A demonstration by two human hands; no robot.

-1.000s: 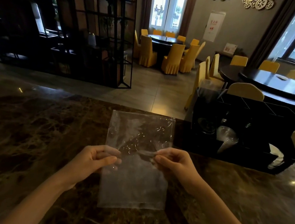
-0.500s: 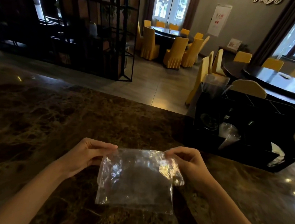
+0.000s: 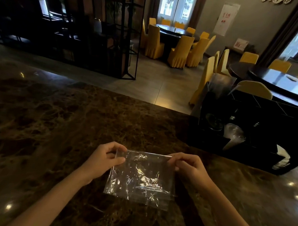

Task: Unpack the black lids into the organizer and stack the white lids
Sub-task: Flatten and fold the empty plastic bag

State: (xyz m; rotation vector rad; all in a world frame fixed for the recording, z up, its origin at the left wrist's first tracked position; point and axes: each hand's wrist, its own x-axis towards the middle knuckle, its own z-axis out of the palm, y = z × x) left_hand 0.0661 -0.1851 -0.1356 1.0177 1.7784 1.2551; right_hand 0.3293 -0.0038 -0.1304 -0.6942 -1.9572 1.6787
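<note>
A clear, crinkled plastic bag [image 3: 140,177] lies folded over on the dark marble counter [image 3: 54,132], and nothing shows inside it. My left hand [image 3: 106,158] pinches its top left corner and my right hand [image 3: 187,166] pinches its top right corner. The black organizer [image 3: 250,131] stands at the right, beyond my right hand. Dark round lids [image 3: 214,121] sit in one of its front compartments, and clear plastic cups or lids [image 3: 234,135] lie in the one beside it. A stack of white lids [image 3: 282,159] shows at its lower right opening.
The counter's far edge runs diagonally from the left to the organizer, with tiled floor past it. Round dark tables with yellow-covered chairs [image 3: 180,51] and a black metal shelf frame [image 3: 101,29] stand in the room behind.
The bag was stretched out long a second ago; its upper half has been folded down over the lower half. Both hands have moved apart to the top corners of the folded bag.
</note>
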